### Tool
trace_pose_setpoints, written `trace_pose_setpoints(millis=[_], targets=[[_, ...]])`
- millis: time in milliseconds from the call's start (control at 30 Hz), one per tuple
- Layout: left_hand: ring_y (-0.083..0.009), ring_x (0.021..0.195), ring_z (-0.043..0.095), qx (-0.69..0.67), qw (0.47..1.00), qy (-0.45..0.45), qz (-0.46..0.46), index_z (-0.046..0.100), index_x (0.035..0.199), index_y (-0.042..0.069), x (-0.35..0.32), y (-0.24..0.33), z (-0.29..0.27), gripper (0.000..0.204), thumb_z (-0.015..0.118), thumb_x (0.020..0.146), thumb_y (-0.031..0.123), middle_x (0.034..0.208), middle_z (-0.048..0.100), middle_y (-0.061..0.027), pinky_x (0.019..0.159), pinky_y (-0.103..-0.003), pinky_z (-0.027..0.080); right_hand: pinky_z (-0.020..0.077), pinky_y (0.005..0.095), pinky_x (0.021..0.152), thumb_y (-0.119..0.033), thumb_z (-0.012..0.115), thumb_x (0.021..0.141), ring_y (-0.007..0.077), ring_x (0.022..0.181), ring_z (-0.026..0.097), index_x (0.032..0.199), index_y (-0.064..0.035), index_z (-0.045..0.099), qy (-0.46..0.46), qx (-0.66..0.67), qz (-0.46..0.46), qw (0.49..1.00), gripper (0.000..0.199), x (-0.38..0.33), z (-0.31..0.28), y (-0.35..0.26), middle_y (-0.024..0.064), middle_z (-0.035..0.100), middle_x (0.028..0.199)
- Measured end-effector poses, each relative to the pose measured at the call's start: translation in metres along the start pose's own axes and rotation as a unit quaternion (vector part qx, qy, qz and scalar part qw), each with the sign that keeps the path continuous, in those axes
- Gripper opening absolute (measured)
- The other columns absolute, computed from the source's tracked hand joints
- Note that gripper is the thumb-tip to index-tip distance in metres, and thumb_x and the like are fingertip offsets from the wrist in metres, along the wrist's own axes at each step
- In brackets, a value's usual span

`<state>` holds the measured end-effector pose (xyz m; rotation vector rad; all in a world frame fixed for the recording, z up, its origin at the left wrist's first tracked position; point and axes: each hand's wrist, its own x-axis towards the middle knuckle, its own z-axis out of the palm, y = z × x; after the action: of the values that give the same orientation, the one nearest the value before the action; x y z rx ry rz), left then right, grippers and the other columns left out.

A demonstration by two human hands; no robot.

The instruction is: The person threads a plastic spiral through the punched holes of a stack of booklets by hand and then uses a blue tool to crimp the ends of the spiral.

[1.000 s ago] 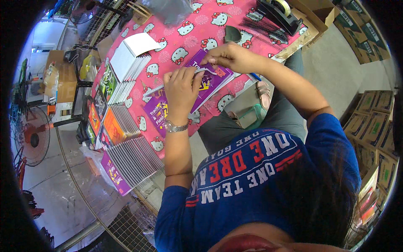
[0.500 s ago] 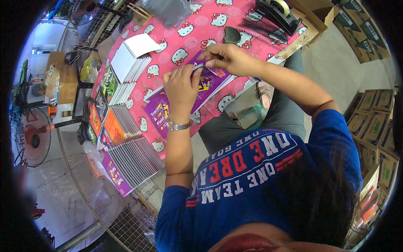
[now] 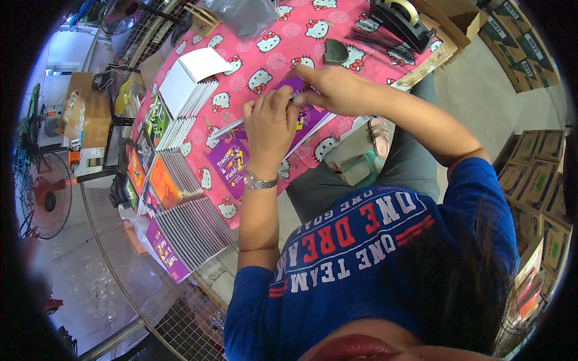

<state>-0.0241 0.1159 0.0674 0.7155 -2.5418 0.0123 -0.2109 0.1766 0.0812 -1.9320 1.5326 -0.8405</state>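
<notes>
Purple-covered booklets (image 3: 312, 122) lie on the pink patterned tablecloth in front of me, with white page edges along one side. Another purple cover (image 3: 226, 161) shows to the left, beside my watch. My left hand (image 3: 269, 120) rests over the booklets, its fingers bent and their tips together. Close against it, my right hand (image 3: 340, 89) has its thumb and fingers curled in a pinch. A small greyish piece shows between the fingertips of both hands, too covered to name. Black binding coils (image 3: 380, 45) lie on the cloth beyond my right hand.
A black tape dispenser (image 3: 404, 24) stands at the far right of the table, near a dark green curved piece (image 3: 336, 52). To the left are stacked wire-bound notebooks (image 3: 195, 231), an orange stack (image 3: 173, 183) and white-paged booklets (image 3: 186, 87). Cartons (image 3: 533, 171) stand on the right.
My left hand has shifted slightly right, closer to the right hand. The right fingers have curled further in, and the greyish piece between the hands is now more covered.
</notes>
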Motion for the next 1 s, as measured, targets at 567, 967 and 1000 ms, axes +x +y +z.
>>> trace_pose_setpoints(millis=[567, 967, 1000], targets=[[-0.0258, 0.084, 0.059, -0.026, 1.0, -0.002, -0.012, 0.059, 0.099, 0.01, -0.002, 0.006, -0.005, 0.021, 0.061, 0.087, 0.027, 0.089, 0.064, -0.008, 0.08, -0.04, 0.037, 0.0418, 0.0447, 0.098, -0.035, 0.066, 0.075, 0.0386, 0.121, 0.048, 0.121, -0.0031, 0.054, 0.01, -0.313, 0.021, 0.95, 0.057, 0.064, -0.002, 0.204, 0.021, 0.05, 0.13], [-0.0209, 0.096, 0.054, 0.072, 0.993, 0.022, -0.093, 0.061, 0.091, 0.013, -0.045, -0.013, -0.006, 0.029, 0.069, 0.079, 0.038, 0.089, 0.057, -0.0013, 0.108, -0.061, 0.017, 0.0416, 0.0353, 0.097, -0.025, 0.063, 0.075, 0.0224, 0.112, 0.054, 0.123, 0.0013, 0.054, -0.195, 0.527, -0.127, 0.817, 0.055, 0.058, 0.011, 0.063, 0.013, 0.059, 0.121], [-0.0209, 0.092, 0.054, 0.065, 0.994, 0.042, -0.073, 0.062, 0.088, 0.013, -0.038, -0.011, -0.006, 0.029, 0.069, 0.078, 0.038, 0.086, 0.056, -0.0017, 0.109, -0.059, 0.018, 0.0416, 0.0353, 0.097, -0.025, 0.063, 0.075, 0.0224, 0.112, 0.054, 0.123, 0.0013, 0.054, -0.184, 0.527, -0.124, 0.82, 0.055, 0.059, 0.011, 0.062, 0.013, 0.059, 0.121]])
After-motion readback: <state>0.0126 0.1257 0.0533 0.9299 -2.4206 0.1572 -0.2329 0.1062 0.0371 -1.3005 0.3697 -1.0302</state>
